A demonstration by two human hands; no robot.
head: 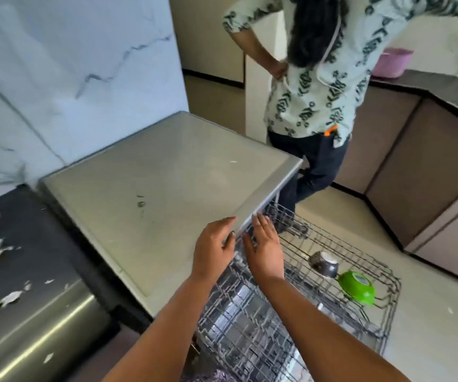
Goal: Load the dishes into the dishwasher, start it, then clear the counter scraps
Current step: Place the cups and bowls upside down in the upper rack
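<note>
A white marble wall point(57, 78) rose behind the dishwasher point(153, 188), whose flat grey top filled the middle of the room; pale floor point(429, 312) ran off toward brown cabinets point(415, 161) under a dark counter point(442, 89). A second person point(313, 92) in a patterned green shirt stood beyond the dishwasher's far corner, back turned. A pink tub point(391, 63) sat on that far counter. At the dishwasher's left side was a black counter point(24, 244) strewn with pale scraps point(10, 297), with a steel front point(29, 340) below it. The rack point(332, 299) stood pulled out from the dishwasher's front, over the floor. A dark bowl point(324, 264) and a green bowl point(357, 290) lay tilted near the rack's outer edge, just beside each other. The left hand point(214, 252) was spread, fingers resting on the top's front edge; the right hand point(265, 249) was open and flat just beside it, above the rack's inner end. Neither held anything. I could read no writing anywhere.
</note>
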